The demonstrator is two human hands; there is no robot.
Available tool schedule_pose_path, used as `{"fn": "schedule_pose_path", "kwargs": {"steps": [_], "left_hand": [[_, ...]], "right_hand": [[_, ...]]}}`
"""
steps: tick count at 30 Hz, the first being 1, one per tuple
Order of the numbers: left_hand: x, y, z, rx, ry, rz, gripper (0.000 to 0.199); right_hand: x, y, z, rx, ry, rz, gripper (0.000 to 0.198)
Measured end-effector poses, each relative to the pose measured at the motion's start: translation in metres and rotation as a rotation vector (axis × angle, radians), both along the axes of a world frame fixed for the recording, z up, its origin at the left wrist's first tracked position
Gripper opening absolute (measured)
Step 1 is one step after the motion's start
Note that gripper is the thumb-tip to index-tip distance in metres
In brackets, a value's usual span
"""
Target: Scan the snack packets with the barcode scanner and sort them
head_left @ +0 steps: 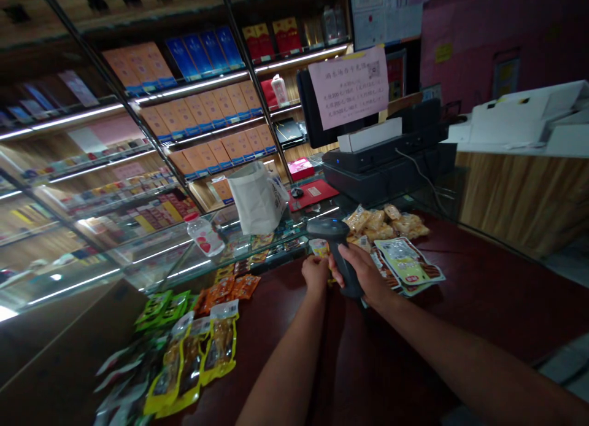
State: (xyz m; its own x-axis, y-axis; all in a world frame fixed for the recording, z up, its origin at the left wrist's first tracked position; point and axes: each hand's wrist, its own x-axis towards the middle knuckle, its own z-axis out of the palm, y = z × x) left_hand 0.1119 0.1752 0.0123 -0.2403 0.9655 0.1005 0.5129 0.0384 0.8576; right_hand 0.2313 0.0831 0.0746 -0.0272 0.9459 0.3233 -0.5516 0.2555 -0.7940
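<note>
In the middle of the head view, my right hand (363, 269) is wrapped round the handle of a dark grey barcode scanner (327, 229). A small blue light glows on top of the scanner's head. Just left of it, my left hand (316, 272) is closed on a small yellow snack packet (318, 248), partly hidden by my fingers and the scanner. Right beyond the scanner lie clear bags of pale puffed snacks (373, 220). Flat green-and-white snack packets (411, 263) lie beside my right hand on the dark red counter (271, 334).
To the left lie yellow vacuum packs (219, 340), orange packets (232, 288), green packets (163, 309) and a cardboard box (69, 340). A bottle (205, 236) and white paper bag (255, 199) stand on the glass case. The cash register (381, 168) sits behind.
</note>
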Motion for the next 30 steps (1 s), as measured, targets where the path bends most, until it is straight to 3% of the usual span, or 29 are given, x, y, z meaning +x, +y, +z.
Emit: {"fn": "schedule_pose_path", "kwargs": {"steps": [7, 13, 16, 20, 30], "left_hand": [[-0.050, -0.040, 0.009, 0.113, -0.208, -0.029, 0.035], [-0.103, -0.099, 0.017, -0.002, -0.445, -0.136, 0.049], [-0.116, -0.119, 0.018, 0.011, -0.550, -0.157, 0.048], [-0.128, -0.126, 0.013, 0.010, -0.605, -0.135, 0.044], [-0.152, -0.119, 0.008, 0.077, -0.483, 0.005, 0.040]], "right_hand": [[-0.006, 0.000, -0.007, -0.034, 0.013, 0.034, 0.035], [-0.010, -0.005, -0.010, -0.082, 0.010, 0.062, 0.036], [-0.013, -0.007, -0.012, -0.093, -0.013, 0.082, 0.036], [-0.019, -0.012, -0.018, -0.105, -0.074, 0.105, 0.035], [-0.033, -0.031, -0.028, -0.139, -0.266, 0.246, 0.035]]}}
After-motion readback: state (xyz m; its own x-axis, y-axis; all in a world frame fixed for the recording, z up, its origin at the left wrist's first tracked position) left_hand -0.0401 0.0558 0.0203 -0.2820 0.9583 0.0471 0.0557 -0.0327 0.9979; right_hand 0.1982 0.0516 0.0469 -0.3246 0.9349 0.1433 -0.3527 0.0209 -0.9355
